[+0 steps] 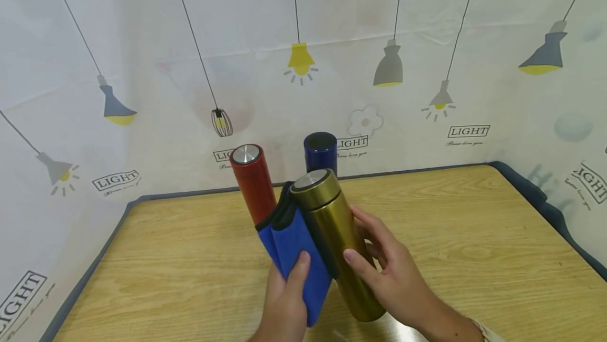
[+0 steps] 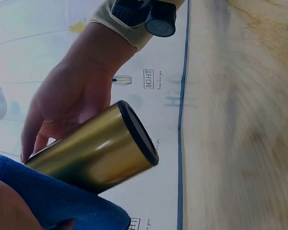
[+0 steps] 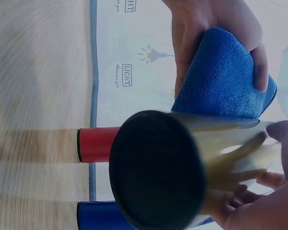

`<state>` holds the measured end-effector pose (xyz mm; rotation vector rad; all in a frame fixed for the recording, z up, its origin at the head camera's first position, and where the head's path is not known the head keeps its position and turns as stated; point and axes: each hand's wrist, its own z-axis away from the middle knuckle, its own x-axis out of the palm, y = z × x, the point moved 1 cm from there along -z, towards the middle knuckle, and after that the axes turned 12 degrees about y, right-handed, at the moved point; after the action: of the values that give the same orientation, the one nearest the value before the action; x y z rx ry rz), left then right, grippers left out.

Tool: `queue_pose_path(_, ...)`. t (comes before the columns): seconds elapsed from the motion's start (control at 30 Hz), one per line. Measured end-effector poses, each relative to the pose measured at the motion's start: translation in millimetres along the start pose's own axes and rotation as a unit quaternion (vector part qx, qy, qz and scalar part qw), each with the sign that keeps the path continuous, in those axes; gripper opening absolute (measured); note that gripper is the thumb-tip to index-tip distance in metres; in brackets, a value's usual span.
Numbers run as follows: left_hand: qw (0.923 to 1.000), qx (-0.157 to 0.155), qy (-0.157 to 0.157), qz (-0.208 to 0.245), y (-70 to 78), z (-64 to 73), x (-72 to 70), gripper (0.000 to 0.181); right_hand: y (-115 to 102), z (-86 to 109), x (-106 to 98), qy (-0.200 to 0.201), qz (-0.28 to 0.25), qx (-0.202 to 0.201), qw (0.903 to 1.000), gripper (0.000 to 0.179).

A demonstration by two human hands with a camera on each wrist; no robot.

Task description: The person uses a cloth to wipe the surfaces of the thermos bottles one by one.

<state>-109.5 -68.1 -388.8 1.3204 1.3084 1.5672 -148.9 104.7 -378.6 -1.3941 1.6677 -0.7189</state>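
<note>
A gold thermos flask point(image 1: 339, 226) with a silver-topped lid is tilted above the wooden table, its dark base point(image 3: 156, 172) facing the right wrist camera. My right hand point(image 1: 395, 273) grips it from the right, thumb on the near side and fingers round the far side. In my left hand point(image 1: 286, 300) is a folded blue cloth point(image 1: 303, 257) with dark edging, the thumb pressed on its front. The cloth lies against the flask's left side. Behind them stand a red flask point(image 1: 253, 184) and a dark blue flask point(image 1: 321, 149), both partly hidden.
The wooden table point(image 1: 166, 268) has a dark edge along its back and sides. A white backdrop point(image 1: 265, 84) printed with lamps and LIGHT labels rises right behind the table. The red and blue flasks stand upright near its far side.
</note>
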Motion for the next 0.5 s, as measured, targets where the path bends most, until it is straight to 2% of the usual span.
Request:
queue_pose_path(0.17,0.9998,-0.011,-0.001,-0.017,0.5,1.6,0.1,0.049,-0.8,1.0,2.2,0.037,0.064,0.003,0.9972,0.085)
queue_pose_path(0.27,0.9994,-0.017,-0.013,-0.026,-0.4,4.0,-0.2,0.05,-2.0,1.1,2.4,0.062,0.094,-0.002,0.9937,0.092)
queue_pose_path(0.37,0.9987,-0.023,-0.02,-0.04,-0.9,5.1,-0.7,0.052,-2.8,1.2,2.6,0.072,0.1,0.003,0.9924,0.093)
queue_pose_path(0.5,0.9986,-0.021,-0.012,-0.047,-0.1,3.9,-1.4,0.051,-2.8,1.8,2.5,0.063,0.085,0.014,0.9943,0.09)
